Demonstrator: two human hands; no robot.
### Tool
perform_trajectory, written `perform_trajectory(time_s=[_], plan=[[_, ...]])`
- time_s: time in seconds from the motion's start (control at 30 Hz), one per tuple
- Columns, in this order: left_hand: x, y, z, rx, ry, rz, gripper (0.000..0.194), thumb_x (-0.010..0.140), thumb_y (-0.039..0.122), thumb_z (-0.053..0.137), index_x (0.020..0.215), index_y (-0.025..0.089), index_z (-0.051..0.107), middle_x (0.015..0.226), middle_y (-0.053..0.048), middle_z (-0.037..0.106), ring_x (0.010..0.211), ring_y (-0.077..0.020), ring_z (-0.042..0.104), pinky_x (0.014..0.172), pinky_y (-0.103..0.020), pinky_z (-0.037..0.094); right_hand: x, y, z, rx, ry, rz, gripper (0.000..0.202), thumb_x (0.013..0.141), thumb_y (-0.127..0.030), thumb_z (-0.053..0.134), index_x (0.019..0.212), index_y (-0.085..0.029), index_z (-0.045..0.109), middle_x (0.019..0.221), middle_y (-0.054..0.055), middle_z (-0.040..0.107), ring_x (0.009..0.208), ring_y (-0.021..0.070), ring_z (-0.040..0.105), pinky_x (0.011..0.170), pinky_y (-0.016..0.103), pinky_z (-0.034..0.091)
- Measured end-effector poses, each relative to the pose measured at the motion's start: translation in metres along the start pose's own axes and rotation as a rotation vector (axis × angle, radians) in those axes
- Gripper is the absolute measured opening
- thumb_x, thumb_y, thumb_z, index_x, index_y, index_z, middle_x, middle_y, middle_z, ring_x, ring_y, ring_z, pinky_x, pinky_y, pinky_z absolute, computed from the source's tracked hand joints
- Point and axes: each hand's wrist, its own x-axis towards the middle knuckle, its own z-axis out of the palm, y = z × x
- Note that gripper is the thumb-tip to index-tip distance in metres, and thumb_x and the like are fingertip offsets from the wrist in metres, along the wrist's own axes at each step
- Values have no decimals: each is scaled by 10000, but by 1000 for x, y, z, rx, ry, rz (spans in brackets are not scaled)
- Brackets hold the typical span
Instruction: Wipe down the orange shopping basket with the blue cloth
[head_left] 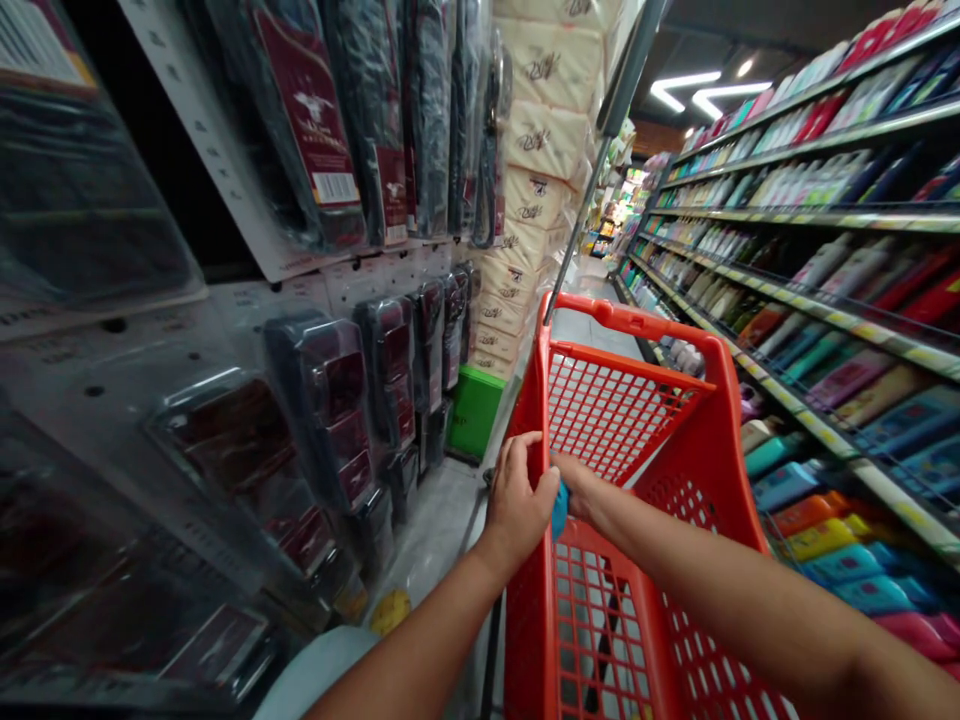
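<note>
A red plastic shopping cart with lattice walls stands in front of me, tilted in the view. My left hand is wrapped over its left side rim, fingers bent on the outer side and the thumb pointing inward. Just inside that rim is my right hand, close against the left; its fingers are hidden behind the rim and the left hand. Between the two hands shows a small blue piece, whose kind I cannot make out. Through the lattice the lower part of the cart shows a dark strip.
Plastic-packed goods hang on a display wall close on the left. Beyond them rise stacked cream-coloured packs and a green box on the floor. Shelves full of bottles line the right side. A grey pole stands at the cart's corner.
</note>
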Motion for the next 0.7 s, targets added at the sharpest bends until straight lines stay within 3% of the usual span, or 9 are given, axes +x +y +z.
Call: perform_trajectory(time_s=[0.1,0.2,0.3,0.4,0.5,0.57,0.63,0.7], plan=[[-2,5,-3,-63,15,8,551,898,366,587,1397,214,408,1341,-141,590,1250,-257,590,1116,-488,438,-16,-13,-18,154,137,24,156,928,-286,564,1013,-167,618,806,4,675,671,143,647,653,288,572],[-6,19,-7,-62,26,160,816,874,509,642,1528,225,245,1554,-181,405,1430,-309,436,1201,-517,339,-45,-47,-35,457,289,-88,255,774,-304,676,1007,-232,601,746,-48,676,619,142,646,608,259,565],[-8,35,-16,-14,-21,358,1118,739,623,758,1583,245,130,1661,-188,215,1522,-362,280,1241,-535,267,-79,-83,-33,535,173,-150,425,723,-403,744,1103,-249,633,863,-24,729,713,178,698,659,298,600],[-4,50,-28,46,57,443,1135,665,641,811,1554,231,238,1628,-187,296,1504,-360,322,1233,-519,295,-101,-103,-23,494,-76,-134,469,758,-539,727,1099,-221,673,896,18,742,796,204,719,702,326,608],[8,53,-38,47,219,309,669,736,567,785,1262,207,583,1299,-102,641,1258,-284,597,1130,-439,443,-102,-103,-27,423,-312,-186,600,814,-704,612,1169,-224,675,925,38,744,898,223,722,807,382,599],[20,46,-41,-83,325,109,433,781,524,752,1052,198,667,1038,-36,724,1029,-221,691,1018,-374,523,-94,-95,-40,327,-351,-215,665,840,-745,550,1259,-238,645,951,50,748,938,230,722,879,426,579],[34,33,-43,-286,429,-93,402,778,509,754,1018,193,687,987,-21,748,964,-202,712,963,-348,554,-87,-80,-60,117,-206,-264,654,865,-723,534,1314,-255,622,984,68,754,952,245,722,931,477,556],[51,17,-43,-436,481,-217,446,789,523,729,1091,198,684,1063,-39,760,986,-211,725,934,-359,576,-81,-58,-83,-244,20,-351,580,872,-664,557,1295,-277,644,1058,96,751,1030,286,704,1001,541,508]])
